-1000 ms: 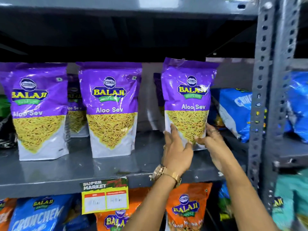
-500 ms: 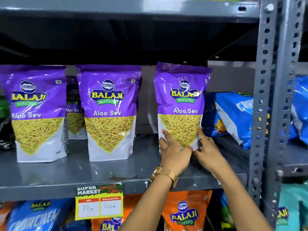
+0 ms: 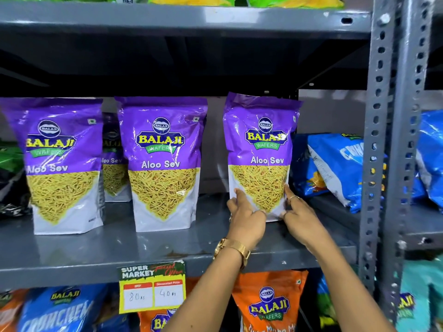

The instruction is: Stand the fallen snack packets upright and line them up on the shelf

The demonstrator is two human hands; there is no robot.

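Note:
Three purple Aloo Sev packets stand upright in a row on the grey shelf. The right packet stands near the shelf's right end. My left hand grips its lower left corner and my right hand grips its lower right corner. The middle packet and the left packet stand free to the left. A fourth purple packet stands behind the gap between those two, mostly hidden.
Blue snack bags lean at the shelf's right end, close to the held packet. A perforated grey upright bounds the bay. A price tag hangs on the shelf's front edge. Orange and blue packets fill the shelf below.
The right packet has moved slightly left and down, and now rests on the shelf, more upright. Both hands stayed on its lower corners.

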